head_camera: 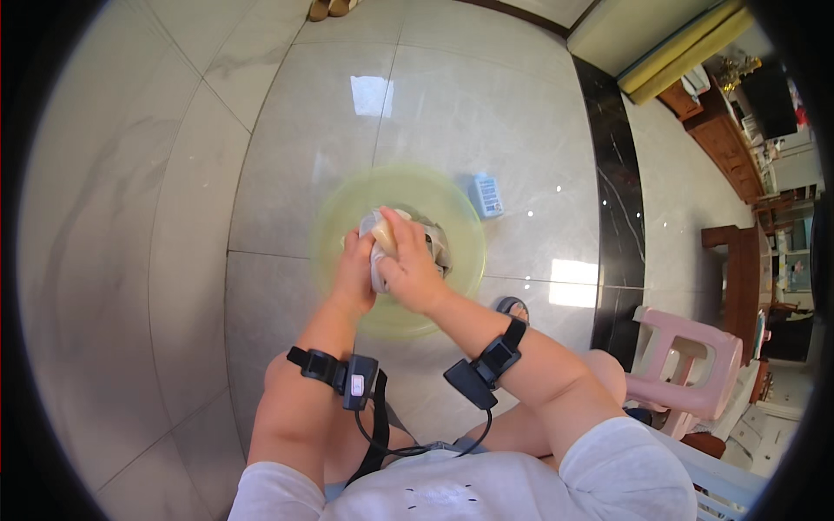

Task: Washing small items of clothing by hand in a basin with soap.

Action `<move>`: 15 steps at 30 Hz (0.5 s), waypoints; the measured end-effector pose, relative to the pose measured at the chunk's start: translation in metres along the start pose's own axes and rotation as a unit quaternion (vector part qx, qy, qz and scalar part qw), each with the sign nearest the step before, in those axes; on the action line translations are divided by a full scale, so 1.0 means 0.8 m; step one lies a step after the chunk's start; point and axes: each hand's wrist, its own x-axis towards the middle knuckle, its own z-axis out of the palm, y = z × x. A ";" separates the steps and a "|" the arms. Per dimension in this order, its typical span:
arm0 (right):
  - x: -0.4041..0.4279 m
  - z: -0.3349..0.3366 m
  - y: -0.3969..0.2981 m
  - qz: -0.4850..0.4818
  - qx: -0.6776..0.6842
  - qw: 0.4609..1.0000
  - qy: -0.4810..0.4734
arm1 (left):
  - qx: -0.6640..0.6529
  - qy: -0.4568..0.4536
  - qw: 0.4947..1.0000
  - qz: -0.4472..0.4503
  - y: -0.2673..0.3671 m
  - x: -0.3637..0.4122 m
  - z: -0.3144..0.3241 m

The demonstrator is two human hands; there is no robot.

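My left hand (356, 270) grips a bunched whitish cloth (378, 277) above a translucent yellow-green basin (479, 241). In my right hand (416, 267) is a pale yellow bar (384, 236), which looks like soap, pressed against the cloth. Both hands are close together over the basin's middle. Behind my right hand, more grey and beige fabric (440, 244) lies in the basin, partly covered by that hand. Any water in the basin is hard to make out.
A light-blue bottle (487, 195) bearing writing stands just right of the basin on the grey tiled floor (469, 98). A pink plastic stool (690, 384) is at the right. Brown slippers (329, 9) lie at the top edge. A black marble strip (616, 195) crosses the floor.
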 end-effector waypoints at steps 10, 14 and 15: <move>0.058 -0.016 0.025 0.416 0.228 0.880 -0.025 | 0.005 -0.111 0.991 0.073 -0.034 -0.018 -0.015; 0.055 -0.029 0.040 0.337 0.339 0.872 -0.109 | 0.072 -0.106 0.991 0.049 -0.030 -0.022 -0.019; 0.052 -0.031 0.040 0.342 0.343 0.868 -0.107 | 0.070 -0.109 0.991 0.034 -0.028 -0.019 -0.024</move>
